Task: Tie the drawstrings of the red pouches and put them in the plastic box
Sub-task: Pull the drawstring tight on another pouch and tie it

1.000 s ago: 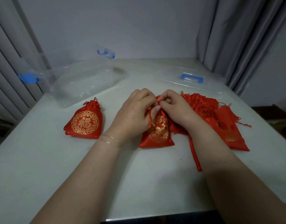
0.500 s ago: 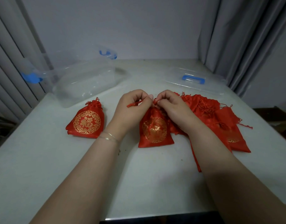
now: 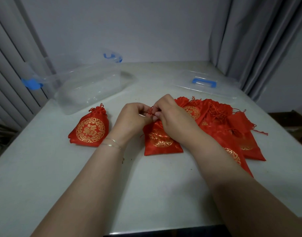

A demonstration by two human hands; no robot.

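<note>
A red pouch with a gold emblem [image 3: 162,142] lies flat at the table's middle. Above its cinched mouth my left hand [image 3: 131,117] and my right hand [image 3: 170,115] meet, and each pinches the pouch's red drawstring [image 3: 150,112] between fingertips. To the left lies a tied red pouch [image 3: 90,130] with its knot at the top. A heap of several more red pouches [image 3: 229,127] spreads out on the right, partly hidden by my right forearm. The clear plastic box [image 3: 88,86] with blue clips stands at the back left, with nothing visible inside.
The box's clear lid [image 3: 205,86] with a blue handle lies at the back right. Grey curtains hang along the left and right sides. The table's front edge [image 3: 164,230] runs below my forearms.
The pouch's mouth has been drawn tight. Both hands rose slightly above it and now work the drawstring ends together; the pouch lies flatter than a second ago.
</note>
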